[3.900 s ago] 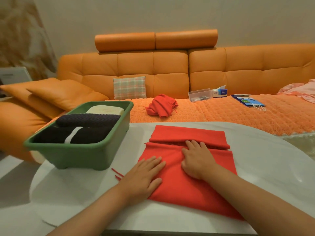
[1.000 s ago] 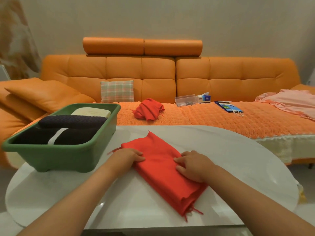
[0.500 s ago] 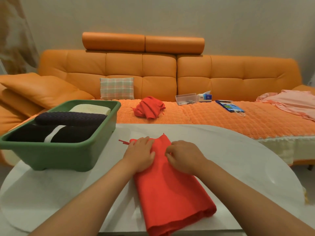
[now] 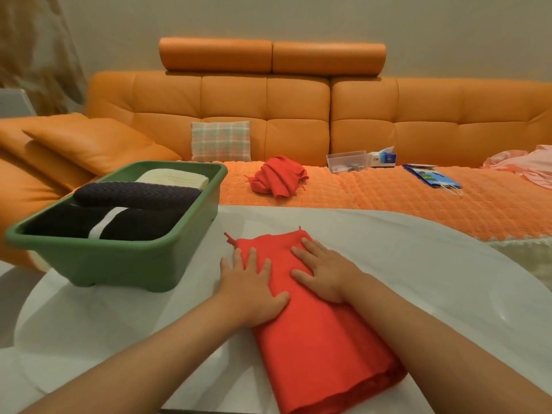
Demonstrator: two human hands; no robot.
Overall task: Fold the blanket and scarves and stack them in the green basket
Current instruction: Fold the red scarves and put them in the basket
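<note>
Head view, left hand (image 4: 251, 289) and right hand (image 4: 324, 271) flat, grip open, on folded red scarf (image 4: 313, 333), green basket (image 4: 119, 261) perhaps touching.

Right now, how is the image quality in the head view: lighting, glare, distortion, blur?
Head view: warm, dim indoor light; soft glare on the white table at right; wide-angle bending stretches the forearms and table edge; the red scarf and both hands stay fairly sharp, the sofa slightly soft.

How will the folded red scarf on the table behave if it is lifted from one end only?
The red scarf is soft cloth, so it would probably sag and unfold. Both flat hands, left hand and right hand, press it, suggesting layers spring up. It looks light.
</note>
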